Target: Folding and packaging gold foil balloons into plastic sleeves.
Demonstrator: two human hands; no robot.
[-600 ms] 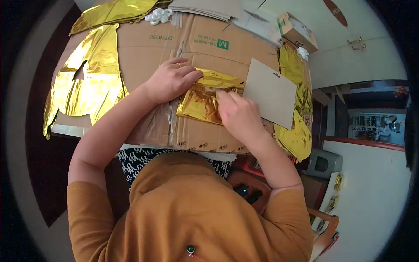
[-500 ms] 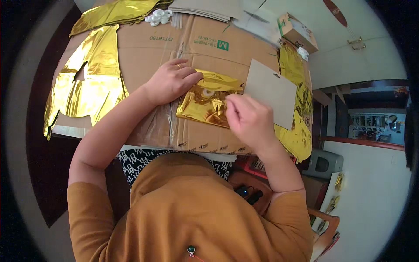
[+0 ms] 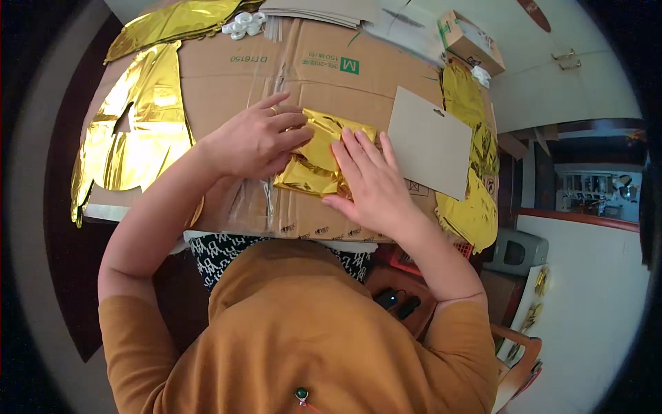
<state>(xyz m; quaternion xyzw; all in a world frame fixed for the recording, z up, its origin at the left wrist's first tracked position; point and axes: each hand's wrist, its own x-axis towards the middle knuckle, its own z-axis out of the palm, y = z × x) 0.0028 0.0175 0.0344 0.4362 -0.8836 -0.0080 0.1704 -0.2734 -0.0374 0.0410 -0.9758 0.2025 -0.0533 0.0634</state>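
Note:
A folded piece of shiny gold foil (image 3: 319,145) lies on the cardboard in front of me. At its left edge, my left hand (image 3: 258,141) has bent fingers closed on the foil, while the index finger sticks out. My right hand (image 3: 372,179) rests flat on the foil's right part, fingers spread and thumb along the near edge. Just right of it lies a pale grey card (image 3: 431,141) with a small hanging slot. A flat, unfilled gold foil balloon (image 3: 148,114) with a triangular opening is spread to the left.
Flattened cardboard (image 3: 331,86) covers the table. Stacked gold foil (image 3: 172,24), white ribbon rolls (image 3: 243,25) and grey cards (image 3: 321,10) lie along the far side. More gold foil (image 3: 469,214) hangs over the right edge, with a small carton (image 3: 472,45) beyond.
My right hand has gone from a closed fist to lying flat on the foil. A white ring seen on the foil is now out of sight. My left fingers have curled at the edge.

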